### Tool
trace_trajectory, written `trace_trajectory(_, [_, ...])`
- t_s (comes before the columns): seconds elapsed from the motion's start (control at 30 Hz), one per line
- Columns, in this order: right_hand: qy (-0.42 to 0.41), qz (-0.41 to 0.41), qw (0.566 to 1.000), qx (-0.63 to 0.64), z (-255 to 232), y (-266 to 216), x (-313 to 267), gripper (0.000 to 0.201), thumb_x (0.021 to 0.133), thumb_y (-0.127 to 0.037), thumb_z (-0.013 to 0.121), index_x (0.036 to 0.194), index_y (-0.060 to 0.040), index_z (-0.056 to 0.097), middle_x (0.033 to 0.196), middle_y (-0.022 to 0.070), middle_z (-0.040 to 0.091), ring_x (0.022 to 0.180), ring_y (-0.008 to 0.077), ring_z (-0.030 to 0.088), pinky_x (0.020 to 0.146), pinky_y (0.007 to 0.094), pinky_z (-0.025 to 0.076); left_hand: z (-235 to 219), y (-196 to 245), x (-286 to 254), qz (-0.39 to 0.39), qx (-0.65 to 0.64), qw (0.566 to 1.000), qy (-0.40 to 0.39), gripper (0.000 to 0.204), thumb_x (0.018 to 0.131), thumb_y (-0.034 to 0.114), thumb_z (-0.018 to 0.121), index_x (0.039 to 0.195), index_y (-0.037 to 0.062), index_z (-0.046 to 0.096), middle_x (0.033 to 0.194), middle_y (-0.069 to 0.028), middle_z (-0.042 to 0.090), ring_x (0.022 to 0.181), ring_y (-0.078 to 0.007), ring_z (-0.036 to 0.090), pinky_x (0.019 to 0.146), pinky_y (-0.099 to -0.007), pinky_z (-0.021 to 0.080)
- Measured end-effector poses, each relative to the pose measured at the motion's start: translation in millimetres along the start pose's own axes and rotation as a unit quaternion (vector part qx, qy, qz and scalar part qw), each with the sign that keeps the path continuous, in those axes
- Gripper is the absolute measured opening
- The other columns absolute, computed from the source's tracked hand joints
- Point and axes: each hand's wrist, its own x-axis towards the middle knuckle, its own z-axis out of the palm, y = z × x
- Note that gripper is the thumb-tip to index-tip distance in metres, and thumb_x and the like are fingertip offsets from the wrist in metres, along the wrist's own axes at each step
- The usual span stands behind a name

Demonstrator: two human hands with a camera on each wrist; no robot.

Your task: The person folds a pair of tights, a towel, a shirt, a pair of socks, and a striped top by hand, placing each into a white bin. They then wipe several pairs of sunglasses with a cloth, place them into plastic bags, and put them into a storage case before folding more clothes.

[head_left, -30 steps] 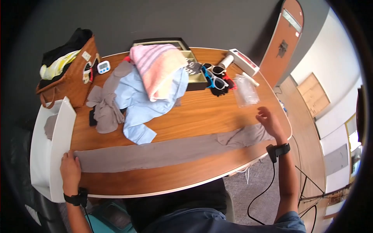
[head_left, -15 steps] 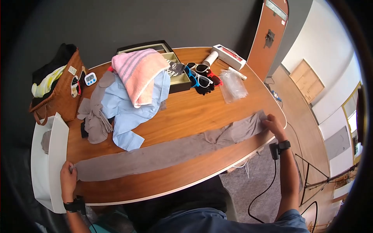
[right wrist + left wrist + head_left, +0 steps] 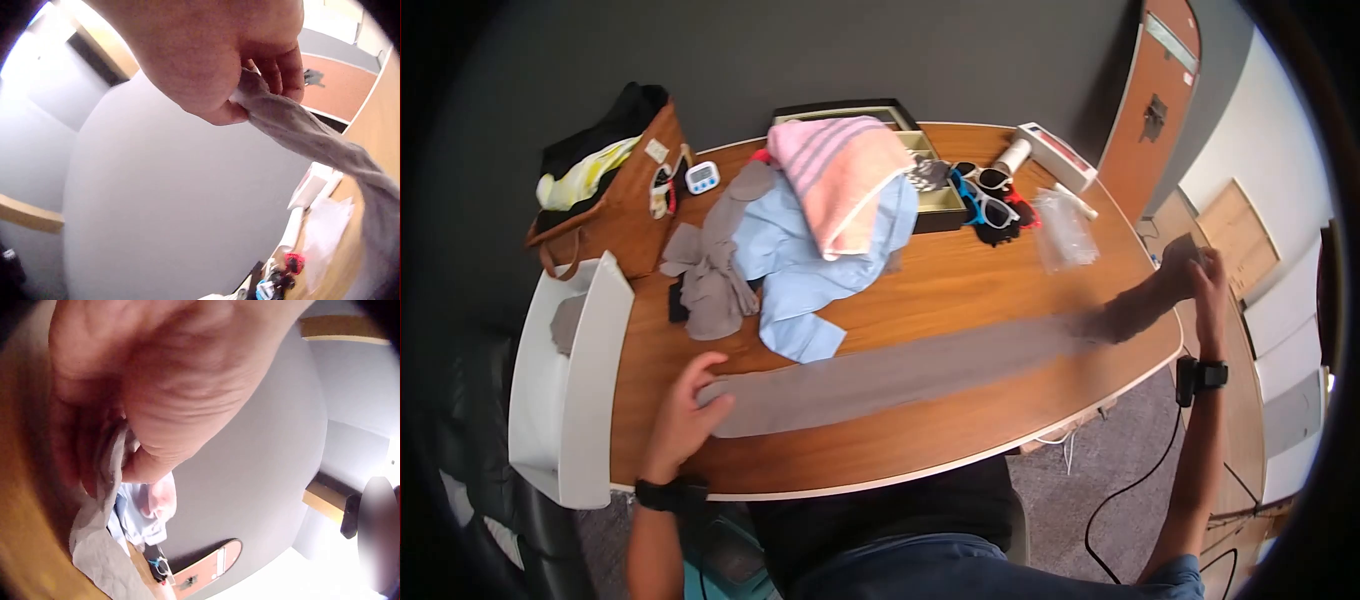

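A long grey-brown cloth [image 3: 900, 378] stretches across the front of the wooden table. Its right end is raised off the surface, pinched between the thumb and fingers of my right hand [image 3: 1212, 290]. In the right wrist view the cloth [image 3: 300, 125] hangs twisted from that hand [image 3: 219, 56]. At the cloth's left end is my left hand [image 3: 685, 420], thumb and fingers around the edge. The left wrist view shows the cloth [image 3: 109, 550] held between thumb and fingers of the left hand [image 3: 144, 394].
Behind the cloth lie a light blue garment [image 3: 800, 300], a striped pink towel [image 3: 840, 180] and crumpled grey cloth [image 3: 715, 290]. A white bin [image 3: 590, 400] and brown bag [image 3: 615, 220] stand left. Sunglasses [image 3: 998, 212], a plastic bag [image 3: 1065, 232] and a white box [image 3: 1055, 158] are back right.
My right hand has gripped the cloth's right end and lifted it up and to the right. The left hand stays at the left end, its fingers now more spread. The head view has shifted.
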Motion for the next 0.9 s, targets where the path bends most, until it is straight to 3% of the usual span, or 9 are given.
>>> trace_trajectory(0.13, [-0.099,-0.110,0.987,-0.059,66,-99,-32,0.026,0.091,-0.011,0.062,0.114,-0.0025,0.054,0.099,0.0030,0.058,0.093,0.0107,0.055,0.083,0.0246,0.045,16,10,12,0.049,-0.027,0.997,-0.052,0.032,0.091,0.006,0.062,0.122,0.0029,0.057,0.104,-0.0014,0.061,0.093,-0.0077,0.054,0.080,-0.0246,0.046])
trace_trajectory(0.2, [-0.128,-0.116,0.985,0.029,113,-138,-62,0.029,0.086,-0.005,0.066,0.112,-0.0018,0.054,0.102,0.0031,0.057,0.098,0.0121,0.053,0.087,0.0255,0.044,16,-4,15,0.017,-0.030,0.996,-0.078,0.028,0.092,0.006,0.060,0.119,0.0018,0.059,0.106,-0.0021,0.062,0.094,-0.0078,0.054,0.081,-0.0247,0.046])
trace_trajectory(0.37, [-0.255,-0.270,0.928,0.012,224,-230,-146,0.034,0.077,0.003,0.063,0.111,-0.0040,0.059,0.093,0.0108,0.059,0.081,0.0231,0.061,0.072,0.0316,0.050,18,-4,14,0.006,-0.051,0.994,-0.094,0.032,0.095,0.006,0.057,0.126,0.0015,0.054,0.117,-0.0030,0.058,0.102,-0.0106,0.055,0.090,-0.0259,0.045])
trace_trajectory(0.47, [-0.356,-0.345,0.866,0.071,285,-247,-194,0.038,0.078,-0.006,0.067,0.115,-0.0054,0.058,0.096,0.0153,0.058,0.089,0.0348,0.060,0.077,0.0418,0.051,17,-21,20,-0.014,-0.046,0.994,-0.101,0.034,0.096,0.008,0.055,0.129,0.0022,0.051,0.120,-0.0046,0.057,0.105,-0.0117,0.054,0.091,-0.0272,0.045])
trace_trajectory(0.6, [-0.432,-0.399,0.800,0.122,297,-238,-219,0.044,0.082,-0.016,0.071,0.122,-0.0035,0.055,0.111,0.0167,0.060,0.099,0.0331,0.060,0.082,0.0404,0.050,11,-25,22,-0.017,-0.024,0.997,-0.074,0.036,0.099,0.021,0.054,0.129,0.0012,0.050,0.110,-0.0097,0.063,0.099,-0.0148,0.059,0.085,-0.0292,0.047])
trace_trajectory(0.67, [-0.413,-0.268,0.870,-0.003,271,-204,-188,0.048,0.083,-0.019,0.072,0.124,-0.0024,0.054,0.115,0.0164,0.061,0.102,0.0331,0.061,0.083,0.0398,0.051,8,-13,18,-0.040,-0.035,0.996,-0.070,0.037,0.099,0.023,0.054,0.130,0.0022,0.050,0.112,-0.0084,0.061,0.099,-0.0146,0.058,0.086,-0.0282,0.046])
trace_trajectory(0.7, [-0.413,-0.125,0.901,-0.053,257,-192,-174,0.047,0.083,-0.019,0.073,0.123,-0.0017,0.055,0.112,0.0165,0.062,0.102,0.0320,0.062,0.082,0.0387,0.051,8,-7,18,-0.058,-0.037,0.995,-0.071,0.038,0.100,0.025,0.053,0.131,0.0032,0.050,0.113,-0.0070,0.060,0.100,-0.0144,0.057,0.086,-0.0273,0.046])
trace_trajectory(0.77, [-0.283,-0.175,0.933,-0.139,237,-127,-150,0.045,0.082,-0.018,0.073,0.120,-0.0015,0.056,0.106,0.0169,0.064,0.090,0.0299,0.065,0.076,0.0394,0.052,8,-4,19,-0.080,-0.050,0.991,-0.093,0.044,0.096,0.027,0.061,0.131,0.0038,0.049,0.111,-0.0070,0.060,0.095,-0.0150,0.058,0.082,-0.0292,0.047])
trace_trajectory(0.9, [-0.263,0.023,0.908,-0.324,183,-69,-132,0.042,0.088,-0.033,0.068,0.112,-0.0006,0.058,0.101,0.0206,0.063,0.093,0.0336,0.063,0.077,0.0415,0.051,20,-9,20,-0.033,0.079,0.994,-0.068,0.065,0.083,0.025,0.075,0.136,0.0061,0.044,0.123,-0.0146,0.060,0.106,-0.0268,0.060,0.087,-0.0380,0.050])
